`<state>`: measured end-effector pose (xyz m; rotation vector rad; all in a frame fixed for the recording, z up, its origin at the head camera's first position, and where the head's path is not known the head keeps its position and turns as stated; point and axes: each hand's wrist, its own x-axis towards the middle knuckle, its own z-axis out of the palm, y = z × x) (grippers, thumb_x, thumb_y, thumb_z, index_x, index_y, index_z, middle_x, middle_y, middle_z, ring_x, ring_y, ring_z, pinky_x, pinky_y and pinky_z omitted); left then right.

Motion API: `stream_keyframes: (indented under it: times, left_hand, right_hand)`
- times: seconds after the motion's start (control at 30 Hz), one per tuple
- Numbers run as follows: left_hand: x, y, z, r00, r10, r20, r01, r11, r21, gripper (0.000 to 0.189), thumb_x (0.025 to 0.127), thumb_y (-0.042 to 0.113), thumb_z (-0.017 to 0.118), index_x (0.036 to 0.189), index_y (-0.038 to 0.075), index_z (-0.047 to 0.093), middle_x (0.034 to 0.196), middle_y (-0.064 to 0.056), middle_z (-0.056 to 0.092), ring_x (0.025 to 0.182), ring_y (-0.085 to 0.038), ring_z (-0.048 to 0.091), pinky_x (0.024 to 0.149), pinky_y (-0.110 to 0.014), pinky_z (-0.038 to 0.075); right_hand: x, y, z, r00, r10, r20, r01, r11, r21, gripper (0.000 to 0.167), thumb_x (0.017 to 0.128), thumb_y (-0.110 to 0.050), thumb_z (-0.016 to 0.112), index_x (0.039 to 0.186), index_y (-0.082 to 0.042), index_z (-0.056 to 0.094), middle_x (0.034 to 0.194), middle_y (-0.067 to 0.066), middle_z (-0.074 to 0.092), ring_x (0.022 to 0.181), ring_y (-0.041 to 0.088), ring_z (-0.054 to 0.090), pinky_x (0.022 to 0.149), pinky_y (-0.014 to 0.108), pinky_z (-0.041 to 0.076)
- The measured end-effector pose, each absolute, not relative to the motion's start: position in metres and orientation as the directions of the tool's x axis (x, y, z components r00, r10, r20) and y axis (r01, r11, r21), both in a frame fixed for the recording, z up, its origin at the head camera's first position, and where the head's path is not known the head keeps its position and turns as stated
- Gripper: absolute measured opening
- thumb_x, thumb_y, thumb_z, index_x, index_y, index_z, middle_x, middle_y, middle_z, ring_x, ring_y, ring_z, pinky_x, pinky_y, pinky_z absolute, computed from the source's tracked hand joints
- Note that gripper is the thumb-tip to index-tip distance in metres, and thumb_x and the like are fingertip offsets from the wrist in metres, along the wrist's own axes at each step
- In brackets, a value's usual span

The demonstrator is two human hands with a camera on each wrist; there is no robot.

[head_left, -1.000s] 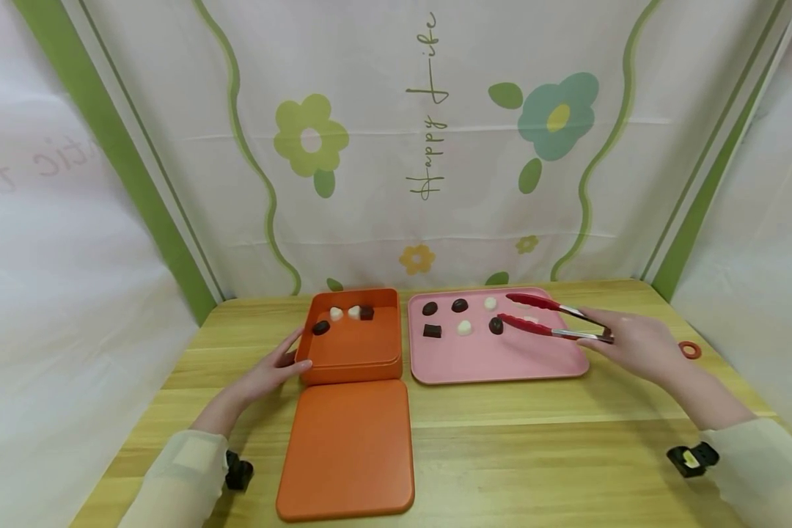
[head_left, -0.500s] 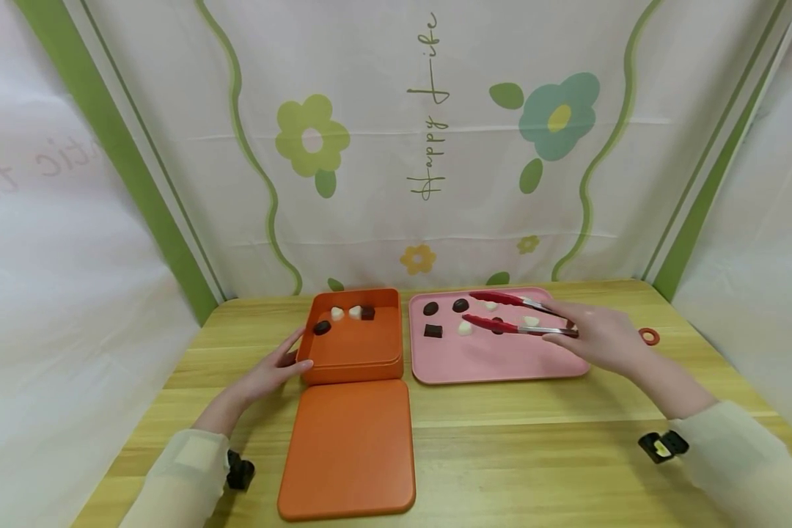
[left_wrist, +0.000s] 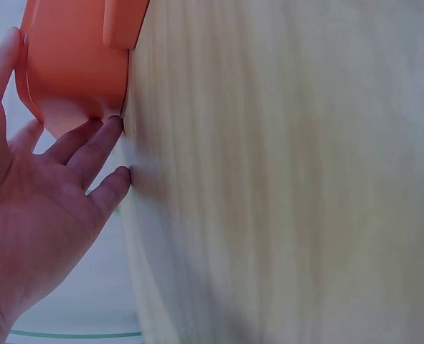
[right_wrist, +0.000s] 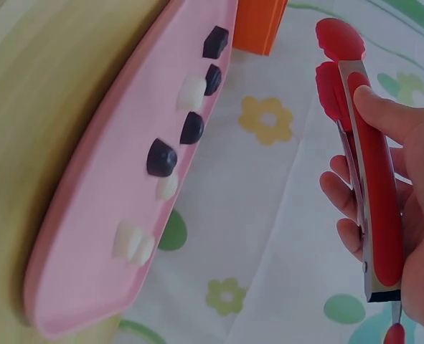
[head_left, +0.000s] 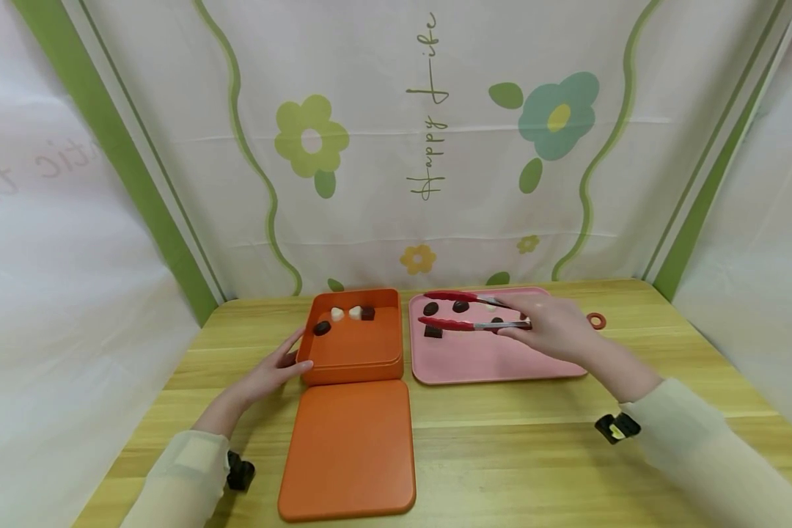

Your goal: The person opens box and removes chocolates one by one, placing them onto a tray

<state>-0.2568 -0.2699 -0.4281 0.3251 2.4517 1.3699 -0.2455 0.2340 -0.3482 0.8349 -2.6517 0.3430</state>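
My right hand (head_left: 551, 326) grips red-tipped metal tongs (head_left: 455, 324) above the pink tray (head_left: 495, 364). The tongs' tips stand apart, with no piece seen between them. On that tray lie dark and white chocolate-like pieces, including a dark square (head_left: 433, 332) and a dark oval (head_left: 431, 309); the tongs and hand hide some of them in the head view. At the left, my left hand (head_left: 273, 372) touches the corner of an orange box (head_left: 356, 350), thumb on the front rim and fingers along its side. Inside sit a dark oval (head_left: 321, 328), two white pieces (head_left: 337, 314) and a dark square (head_left: 367, 314).
An orange lid (head_left: 346, 451) lies flat in front of the box. The box and tray stand side by side on a wooden table (head_left: 501, 462), near its back edge. Behind hangs a flowered curtain (head_left: 369, 220), with pale cloth on both sides.
My right hand has moved left with the tongs, from over the tray's right part toward its left side. The left hand and the box have stayed in place.
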Motion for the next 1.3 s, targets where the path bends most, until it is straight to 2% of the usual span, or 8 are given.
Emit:
stream_keyframes:
  times: [0.07, 0.27, 0.4, 0.5, 0.7, 0.83, 1.07, 1.3]
  left_hand:
    - [-0.257, -0.270, -0.429, -0.925, 0.347, -0.157, 0.050, 0.520, 0.853, 0.081, 0.098, 0.039, 0.058, 0.158, 0.029, 0.006, 0.156, -0.027, 0.018, 0.142, -0.042, 0.020, 0.109, -0.063, 0.018]
    - [-0.258, -0.271, -0.430, -0.925, 0.346, -0.154, 0.054, 0.523, 0.851, 0.080, 0.098, 0.039, 0.058, 0.158, 0.029, 0.006, 0.157, -0.025, 0.015, 0.142, -0.042, 0.018, 0.108, -0.064, 0.017]
    - [-0.257, -0.271, -0.430, -0.925, 0.347, -0.152, 0.054, 0.518, 0.854, 0.080, 0.098, 0.038, 0.058, 0.158, 0.029, 0.007, 0.157, -0.025, 0.016, 0.142, -0.042, 0.019, 0.108, -0.064, 0.018]
    - [-0.257, -0.272, -0.430, -0.925, 0.351, -0.150, 0.054, 0.509, 0.859, 0.079, 0.098, 0.037, 0.058, 0.158, 0.029, 0.007, 0.156, -0.025, 0.017, 0.142, -0.042, 0.019, 0.109, -0.063, 0.018]
    - [-0.258, -0.273, -0.431, -0.923, 0.354, -0.153, 0.051, 0.505, 0.862, 0.080, 0.098, 0.038, 0.059, 0.158, 0.030, 0.007, 0.156, -0.026, 0.018, 0.142, -0.041, 0.019, 0.109, -0.063, 0.019]
    - [-0.259, -0.273, -0.431, -0.923, 0.353, -0.155, 0.049, 0.505, 0.862, 0.080, 0.098, 0.038, 0.059, 0.158, 0.030, 0.007, 0.157, -0.025, 0.017, 0.142, -0.041, 0.019, 0.108, -0.063, 0.019]
    - [-0.261, -0.273, -0.433, -0.924, 0.350, -0.155, 0.041, 0.494, 0.869, 0.080, 0.097, 0.037, 0.060, 0.158, 0.030, 0.008, 0.158, -0.023, 0.015, 0.143, -0.041, 0.018, 0.109, -0.064, 0.016]
    - [-0.260, -0.273, -0.432, -0.925, 0.347, -0.156, 0.043, 0.502, 0.864, 0.080, 0.097, 0.038, 0.059, 0.158, 0.029, 0.007, 0.158, -0.023, 0.015, 0.143, -0.040, 0.018, 0.109, -0.063, 0.015]
  right_hand:
    - [-0.249, 0.226, -0.347, -0.745, -0.533, 0.401, -0.620, 0.775, -0.122, 0.063, 0.080, -0.034, 0.081, 0.138, -0.025, 0.058, 0.119, -0.001, 0.067, 0.068, 0.007, 0.058, 0.052, 0.028, 0.043]
    - [-0.258, 0.204, -0.345, -0.669, -0.596, 0.445, -0.687, 0.724, -0.064, 0.064, 0.078, -0.034, 0.082, 0.137, -0.024, 0.059, 0.108, -0.005, 0.070, 0.058, 0.003, 0.050, 0.048, 0.024, 0.038]
    - [-0.261, 0.189, -0.342, -0.698, -0.603, 0.386, -0.680, 0.727, -0.092, 0.062, 0.081, -0.037, 0.080, 0.136, -0.019, 0.059, 0.100, -0.002, 0.069, 0.060, 0.006, 0.047, 0.050, 0.025, 0.038]
    - [-0.265, 0.179, -0.341, -0.702, -0.610, 0.368, -0.677, 0.732, -0.080, 0.060, 0.082, -0.039, 0.078, 0.135, -0.018, 0.060, 0.099, -0.002, 0.069, 0.065, 0.010, 0.054, 0.055, 0.029, 0.044]
    - [-0.275, 0.160, -0.342, -0.672, -0.643, 0.367, -0.707, 0.704, -0.060, 0.054, 0.084, -0.039, 0.076, 0.132, -0.017, 0.063, 0.110, 0.003, 0.070, 0.087, 0.018, 0.067, 0.069, 0.037, 0.052]
    - [-0.280, 0.148, -0.342, -0.662, -0.661, 0.353, -0.719, 0.693, -0.052, 0.052, 0.085, -0.038, 0.075, 0.131, -0.016, 0.063, 0.106, 0.003, 0.071, 0.083, 0.019, 0.066, 0.064, 0.036, 0.051]
    - [-0.288, 0.129, -0.344, -0.695, -0.664, 0.276, -0.701, 0.712, -0.053, 0.051, 0.086, -0.038, 0.074, 0.130, -0.017, 0.062, 0.100, -0.005, 0.071, 0.082, 0.016, 0.066, 0.059, 0.030, 0.048]
    - [-0.296, 0.115, -0.345, -0.722, -0.660, 0.207, -0.677, 0.735, -0.020, 0.047, 0.088, -0.036, 0.073, 0.127, -0.014, 0.063, 0.094, -0.003, 0.071, 0.082, 0.018, 0.066, 0.062, 0.033, 0.050]
